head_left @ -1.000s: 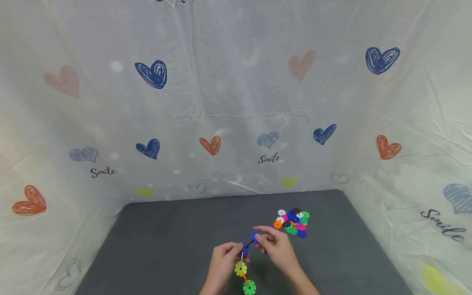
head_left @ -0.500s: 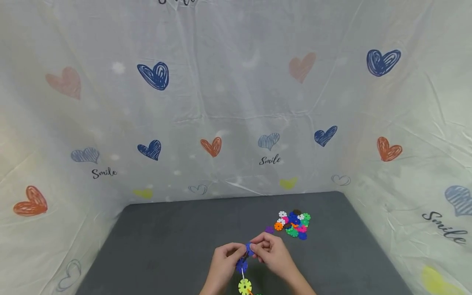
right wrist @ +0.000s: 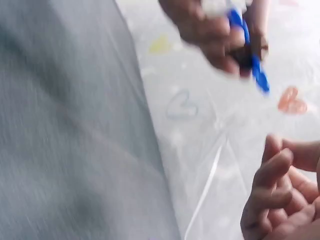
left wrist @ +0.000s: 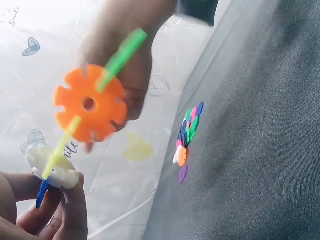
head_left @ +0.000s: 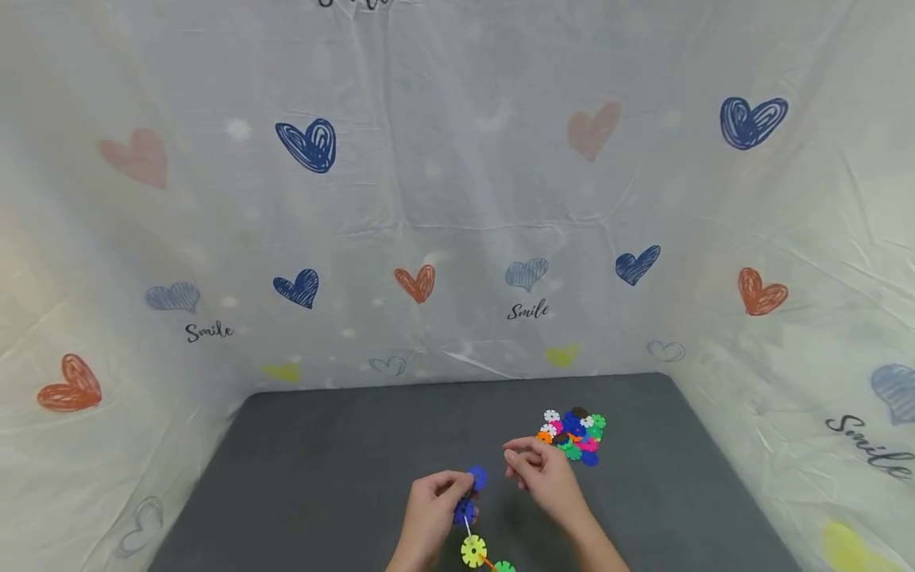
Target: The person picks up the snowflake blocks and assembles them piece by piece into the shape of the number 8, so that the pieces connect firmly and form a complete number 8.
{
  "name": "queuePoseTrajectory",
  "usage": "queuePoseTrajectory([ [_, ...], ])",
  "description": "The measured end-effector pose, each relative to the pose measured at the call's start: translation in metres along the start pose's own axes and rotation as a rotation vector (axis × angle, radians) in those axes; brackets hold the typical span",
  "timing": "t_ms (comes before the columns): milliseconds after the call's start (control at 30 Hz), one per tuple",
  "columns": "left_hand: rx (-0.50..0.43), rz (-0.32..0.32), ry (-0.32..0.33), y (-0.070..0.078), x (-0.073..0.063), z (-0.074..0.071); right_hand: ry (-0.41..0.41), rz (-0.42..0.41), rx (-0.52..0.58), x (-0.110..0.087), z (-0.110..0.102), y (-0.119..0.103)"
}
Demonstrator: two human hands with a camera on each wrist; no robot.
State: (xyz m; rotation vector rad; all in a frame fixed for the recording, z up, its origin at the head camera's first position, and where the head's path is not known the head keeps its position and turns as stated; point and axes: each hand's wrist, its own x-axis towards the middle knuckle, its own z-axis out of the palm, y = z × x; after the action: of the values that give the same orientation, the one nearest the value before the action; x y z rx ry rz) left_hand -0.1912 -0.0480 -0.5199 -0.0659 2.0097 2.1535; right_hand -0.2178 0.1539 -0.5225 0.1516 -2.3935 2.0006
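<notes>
My left hand (head_left: 429, 512) pinches a chain of notched plastic discs near its upper end. A blue disc (head_left: 479, 477) stands at the top, and a brown disc, mostly behind the fingertips, joins it to a second blue disc (head_left: 465, 512). Below hang a white disc edge-on, a yellow disc (head_left: 473, 550) and a green disc (head_left: 504, 566) cut by the frame's lower edge. An orange disc (left wrist: 90, 105) shows large in the left wrist view. My right hand (head_left: 550, 485) hovers to the right of the chain, fingers loosely bent, holding nothing.
A pile of loose notched discs (head_left: 575, 429) in mixed colours lies on the dark grey table (head_left: 343, 453), beyond my right hand. In the left wrist view a purple disc (left wrist: 183, 173) lies at the pile's end. A heart-printed pale curtain (head_left: 457, 191) surrounds the table.
My right hand has let go of the top blue disc and moved right, away from the chain. The blue disc stays on the chain in my left hand.
</notes>
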Motion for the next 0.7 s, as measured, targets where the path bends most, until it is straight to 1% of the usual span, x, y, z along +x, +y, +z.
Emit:
queuePoseTrajectory([
  [67, -0.012, 0.002, 0.006, 0.001, 0.0, 0.0, 0.076, 0.008, -0.084, 0.008, -0.007, 0.008],
  [167, -0.031, -0.002, 0.026, 0.003, -0.001, -0.001, 0.168, 0.009, -0.232, 0.022, -0.017, 0.023],
  [233, -0.047, -0.003, 0.042, 0.004, -0.001, -0.002, 0.217, 0.019, -0.328, 0.028, -0.022, 0.035],
  [267, -0.056, -0.006, 0.052, 0.004, -0.001, -0.002, 0.229, 0.023, -0.357, 0.031, -0.024, 0.041],
  [367, -0.075, -0.005, 0.092, 0.003, 0.0, -0.003, 0.259, 0.051, -0.433, 0.035, -0.027, 0.058],
  [500, -0.107, -0.001, 0.138, 0.002, 0.001, -0.002, 0.259, 0.078, -0.519, 0.037, -0.029, 0.078],
  [600, -0.129, 0.003, 0.153, 0.002, 0.002, -0.001, 0.249, 0.087, -0.552, 0.039, -0.029, 0.088],
  [700, -0.139, 0.006, 0.163, 0.002, 0.003, 0.0, 0.242, 0.093, -0.575, 0.04, -0.03, 0.093],
])
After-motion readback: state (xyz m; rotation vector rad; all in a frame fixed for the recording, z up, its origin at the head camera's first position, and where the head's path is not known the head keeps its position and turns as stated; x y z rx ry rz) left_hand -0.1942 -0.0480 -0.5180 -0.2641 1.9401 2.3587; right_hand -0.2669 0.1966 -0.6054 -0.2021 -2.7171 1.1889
